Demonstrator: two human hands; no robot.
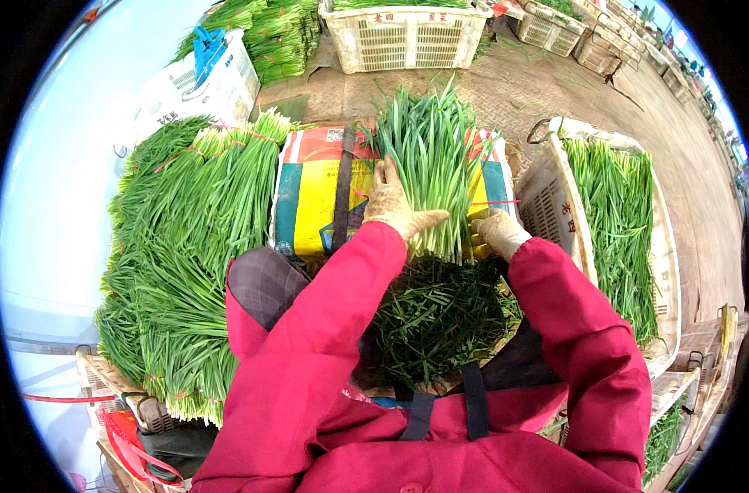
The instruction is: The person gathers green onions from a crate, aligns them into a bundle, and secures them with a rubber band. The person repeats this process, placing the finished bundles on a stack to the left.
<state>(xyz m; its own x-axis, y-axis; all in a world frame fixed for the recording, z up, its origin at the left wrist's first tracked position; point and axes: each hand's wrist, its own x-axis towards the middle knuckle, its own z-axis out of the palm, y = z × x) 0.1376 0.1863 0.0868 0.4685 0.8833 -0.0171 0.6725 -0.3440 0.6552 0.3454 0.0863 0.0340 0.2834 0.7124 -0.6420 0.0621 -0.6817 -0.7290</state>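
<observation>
A loose sheaf of garlic chives (436,160) lies on a padded, colourfully printed woven sack (316,203), leaves pointing away and pale stem ends towards me. My left hand (394,200), in a soiled pale glove, rests flat along the sheaf's left side, its thumb stretched over the stems. On the right, my gloved right hand (499,231) has curled fingers beside the stem ends; whether they pinch anything is hidden. A thin red tie (496,202) sticks out rightward from the sheaf, just above the right hand. A dark strap (344,191) runs over the sack.
Tied chive bundles (183,259) are piled at my left. To the right stands a plastic crate (559,209) of chives. Trimmed leaf scraps (442,320) fill the space below the sack. Ahead are a filled crate (405,37) and a white crate (217,80) holding a blue bag.
</observation>
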